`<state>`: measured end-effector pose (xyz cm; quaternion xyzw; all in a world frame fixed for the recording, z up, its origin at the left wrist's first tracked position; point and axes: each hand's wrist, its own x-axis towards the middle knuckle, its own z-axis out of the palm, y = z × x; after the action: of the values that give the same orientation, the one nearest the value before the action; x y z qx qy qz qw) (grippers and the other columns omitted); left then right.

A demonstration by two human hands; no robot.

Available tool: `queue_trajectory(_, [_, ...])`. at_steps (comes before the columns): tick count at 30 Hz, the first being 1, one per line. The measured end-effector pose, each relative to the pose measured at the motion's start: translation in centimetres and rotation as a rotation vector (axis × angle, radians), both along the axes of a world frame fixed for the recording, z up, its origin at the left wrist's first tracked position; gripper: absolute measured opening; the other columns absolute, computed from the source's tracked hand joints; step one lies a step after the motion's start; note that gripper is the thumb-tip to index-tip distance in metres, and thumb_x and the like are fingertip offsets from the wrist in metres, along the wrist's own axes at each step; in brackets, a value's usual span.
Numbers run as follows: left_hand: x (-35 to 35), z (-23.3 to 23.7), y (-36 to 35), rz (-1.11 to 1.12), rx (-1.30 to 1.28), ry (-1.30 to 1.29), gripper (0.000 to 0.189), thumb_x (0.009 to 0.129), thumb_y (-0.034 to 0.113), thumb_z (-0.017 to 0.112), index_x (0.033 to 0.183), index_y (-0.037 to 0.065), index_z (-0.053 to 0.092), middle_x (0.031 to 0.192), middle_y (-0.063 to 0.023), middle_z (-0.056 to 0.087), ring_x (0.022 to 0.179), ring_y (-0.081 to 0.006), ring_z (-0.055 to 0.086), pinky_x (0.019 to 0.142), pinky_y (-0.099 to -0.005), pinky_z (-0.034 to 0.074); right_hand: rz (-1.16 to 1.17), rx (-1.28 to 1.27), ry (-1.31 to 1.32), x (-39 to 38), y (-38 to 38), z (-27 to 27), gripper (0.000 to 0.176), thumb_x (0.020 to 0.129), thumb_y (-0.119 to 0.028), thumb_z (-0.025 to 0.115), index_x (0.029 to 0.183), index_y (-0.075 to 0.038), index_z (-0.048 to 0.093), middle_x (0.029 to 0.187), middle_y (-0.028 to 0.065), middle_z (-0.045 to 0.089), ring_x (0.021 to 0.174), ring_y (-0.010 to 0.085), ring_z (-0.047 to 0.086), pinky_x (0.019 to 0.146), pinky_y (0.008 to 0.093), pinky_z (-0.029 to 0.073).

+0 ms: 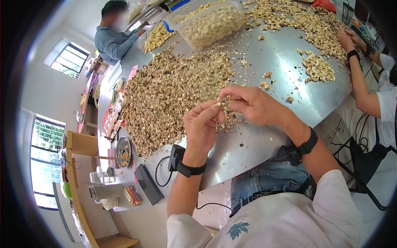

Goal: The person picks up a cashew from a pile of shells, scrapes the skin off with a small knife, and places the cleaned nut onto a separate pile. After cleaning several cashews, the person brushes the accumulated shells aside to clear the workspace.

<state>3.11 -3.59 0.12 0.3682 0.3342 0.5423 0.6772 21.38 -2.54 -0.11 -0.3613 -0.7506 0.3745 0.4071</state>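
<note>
In front of me my left hand [203, 126] and my right hand [258, 105] meet over the near edge of a big brown heap. Thumb and fingers of both are pinched around a small pale cashew nut [221, 103], largely covered by the fingertips. The heap [173, 95] of broken, skin-covered cashew pieces spreads beneath and beyond my left hand. Several loose pieces, among them a brownish nut [265, 85], lie on the metal table past my right hand. Farther right sits a small group of pale cashews [319, 69].
A clear plastic tub [202, 46] of cashews stands at the back of the metal table [285, 51]. More cashews [318, 31] spread at far right, near a co-worker's hands [349, 38]. Another person [113, 39] sits far left. A phone [148, 184], flask [106, 191] and round dish [123, 152] lie left.
</note>
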Motion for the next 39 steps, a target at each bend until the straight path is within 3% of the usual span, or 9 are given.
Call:
queue_trajectory(2, [-0.1,-0.1,0.1,-0.023,-0.007,-0.007,0.016,0.082,-0.002,0.056,0.094,-0.011,0.062,0.074,-0.0132,0.063,0.060,-0.0169,0.058,0.056,-0.0250,0.047,0.050,-0.046,0.027,0.3,0.1,-0.1,0.029,0.084,-0.004,0.057,0.112,-0.006,0.052,0.060,0.0017,0.044,0.058,0.0102,0.040,0.056,0.0266,0.037])
queue_trajectory(8, [-0.4,-0.4,0.2,-0.074,-0.016,0.006,0.019,0.083,0.000,0.055,0.097,-0.011,0.061,0.080,-0.0132,0.064,0.060,-0.0145,0.056,0.057,-0.0232,0.046,0.069,-0.036,0.064,0.4,0.2,-0.3,0.024,0.082,-0.007,0.056,0.105,-0.007,0.051,0.057,0.0074,0.047,0.052,0.0181,0.044,0.052,0.0327,0.038])
queue_trajectory(11, [-0.5,-0.4,0.3,-0.084,-0.043,-0.004,0.020,0.082,0.001,0.055,0.097,-0.011,0.061,0.081,-0.0130,0.064,0.060,-0.0139,0.056,0.056,-0.0227,0.045,0.103,-0.098,0.026,0.7,0.2,0.1,0.029,0.083,-0.002,0.057,0.111,-0.006,0.052,0.062,0.0024,0.048,0.056,0.0128,0.044,0.056,0.0270,0.037])
queue_trajectory(14, [-0.4,-0.5,0.4,-0.083,-0.089,-0.037,0.021,0.082,0.003,0.056,0.096,-0.010,0.061,0.081,-0.0127,0.064,0.059,-0.0136,0.056,0.055,-0.0231,0.045,-0.046,0.212,-0.091,0.3,0.2,-0.6,0.027,0.080,-0.007,0.057,0.107,-0.008,0.053,0.068,0.0100,0.059,0.064,0.0259,0.062,0.055,0.0364,0.045])
queue_trajectory(20, [-0.5,-0.9,0.7,-0.078,-0.113,-0.088,0.018,0.081,0.006,0.055,0.091,-0.008,0.061,0.076,-0.0126,0.062,0.056,-0.0151,0.055,0.055,-0.0249,0.046,-0.218,0.631,-0.273,-0.3,-0.1,-0.8,0.035,0.074,-0.006,0.057,0.109,-0.010,0.055,0.090,0.0061,0.064,0.074,0.0246,0.064,0.057,0.0350,0.051])
queue_trajectory(29, [-0.3,-0.1,0.3,0.003,-0.160,-0.110,0.018,0.080,0.004,0.056,0.092,-0.008,0.061,0.071,-0.0135,0.062,0.054,-0.0170,0.056,0.054,-0.0268,0.048,-0.369,0.709,-0.487,-0.4,-1.0,-0.2,0.037,0.075,-0.007,0.056,0.112,-0.007,0.055,0.088,0.0098,0.063,0.070,0.0248,0.063,0.056,0.0359,0.051])
queue_trajectory(32, [-0.5,-0.5,0.4,-0.002,-0.118,-0.083,0.017,0.081,0.000,0.054,0.094,-0.008,0.060,0.076,-0.0143,0.063,0.057,-0.0163,0.058,0.055,-0.0247,0.047,-0.477,0.732,-0.052,-1.2,0.7,-1.1,0.028,0.079,-0.008,0.056,0.107,-0.007,0.058,0.075,0.0086,0.061,0.059,0.0193,0.059,0.050,0.0323,0.046])
queue_trajectory(35, [0.0,-0.6,0.3,0.047,0.061,0.118,0.015,0.083,-0.001,0.056,0.095,-0.007,0.061,0.077,-0.0141,0.064,0.059,-0.0153,0.060,0.057,-0.0246,0.049,-0.396,-0.044,0.190,-0.8,0.3,-1.1,0.016,0.083,-0.011,0.060,0.098,-0.005,0.062,0.062,0.0033,0.055,0.052,0.0103,0.050,0.045,0.0258,0.040])
queue_trajectory(39, [1.1,-0.8,-0.6,0.124,0.312,0.432,0.017,0.082,-0.003,0.060,0.098,-0.007,0.062,0.079,-0.0111,0.065,0.066,-0.0142,0.063,0.061,-0.0236,0.051,-0.132,-0.444,0.474,-0.6,0.1,-0.8,0.014,0.083,-0.014,0.064,0.088,-0.002,0.063,0.059,-0.0016,0.052,0.052,0.0044,0.046,0.046,0.0207,0.036])
